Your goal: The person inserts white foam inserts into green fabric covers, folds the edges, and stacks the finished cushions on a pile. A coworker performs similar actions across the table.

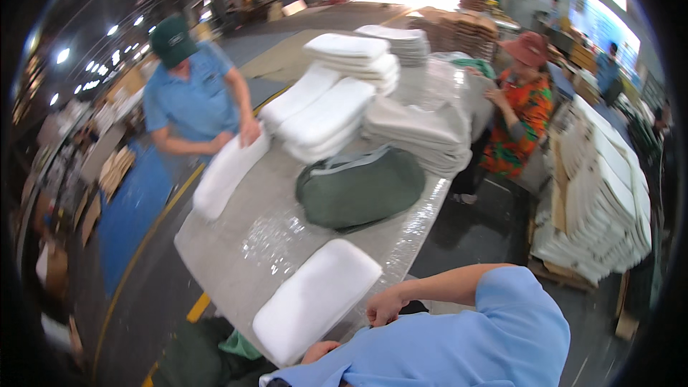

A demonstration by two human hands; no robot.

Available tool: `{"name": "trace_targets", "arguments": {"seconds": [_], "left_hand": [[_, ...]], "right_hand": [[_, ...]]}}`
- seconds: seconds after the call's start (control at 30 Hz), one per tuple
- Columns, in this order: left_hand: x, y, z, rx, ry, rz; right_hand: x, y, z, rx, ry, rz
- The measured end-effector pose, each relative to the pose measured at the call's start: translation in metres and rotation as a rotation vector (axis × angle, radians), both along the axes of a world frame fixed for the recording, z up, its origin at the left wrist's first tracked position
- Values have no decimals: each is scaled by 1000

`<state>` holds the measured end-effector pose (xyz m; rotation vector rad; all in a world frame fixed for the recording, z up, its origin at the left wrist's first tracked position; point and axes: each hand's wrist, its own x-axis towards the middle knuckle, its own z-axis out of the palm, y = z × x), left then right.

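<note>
A thick white foam pad (pixel 315 299) lies flat at the near end of the table, right by my body. My left hand (pixel 320 351) is at the pad's near edge, largely hidden behind my blue shirt, and its fingers do not show clearly. Beyond the table edge, to the right of the pad, my right hand (pixel 385 307) is closed with its fingers curled downward. Whatever it may hold is hidden. Farther up the table sits a dark green fabric cover (pixel 360 190) with a grey strip along its top.
Stacks of white pads (pixel 326 111) and grey pads (pixel 419 132) stand farther along the table (pixel 226 265). At the left, a co-worker (pixel 190 93) handles another white pad (pixel 231 175). A second co-worker (pixel 519 111) stands at the right, near a tall pallet stack (pixel 595 193).
</note>
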<state>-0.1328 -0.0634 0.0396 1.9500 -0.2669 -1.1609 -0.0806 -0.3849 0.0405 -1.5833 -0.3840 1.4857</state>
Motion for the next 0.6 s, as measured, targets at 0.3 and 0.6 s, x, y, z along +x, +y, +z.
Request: {"name": "trace_targets", "arguments": {"seconds": [0.3,0.6], "left_hand": [[21,-12,-8,75,-134,5],[7,-19,30,-74,-215,200]], "right_hand": [[-93,-97,29,458,263,-1384],[-207,-224,116,524,-295,-2226]]}}
